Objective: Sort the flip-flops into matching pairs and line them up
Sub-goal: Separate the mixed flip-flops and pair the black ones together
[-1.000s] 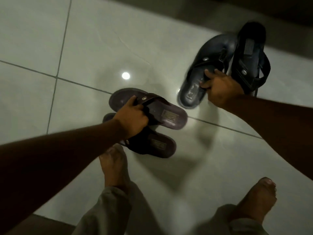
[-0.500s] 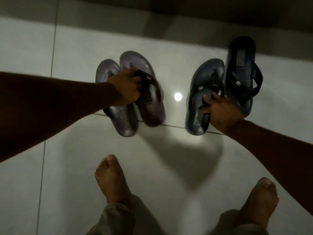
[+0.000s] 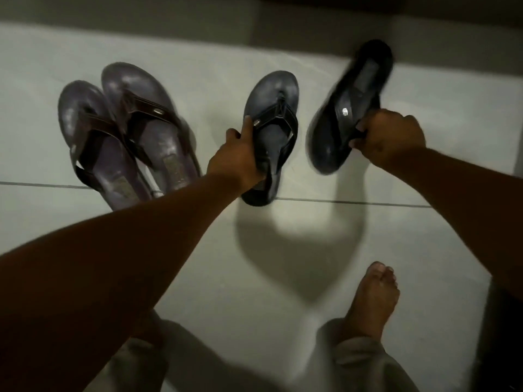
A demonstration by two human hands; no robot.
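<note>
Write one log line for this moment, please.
left hand: holds dark flip-flop | right hand: holds black flip-flop, tilted | brown pair: together on floor

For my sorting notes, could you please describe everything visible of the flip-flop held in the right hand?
The black flip-flop is dark and glossy, rubber or leather by its look, with a pale rectangular mark on the footbed and a small shiny stud on its strap. It is motion-blurred and tilted, toe toward the wall. The right hand grips its strap, fingers curled around it. It sits apart from the other black flip-flop to its left. Whether it touches the floor is unclear.
</note>
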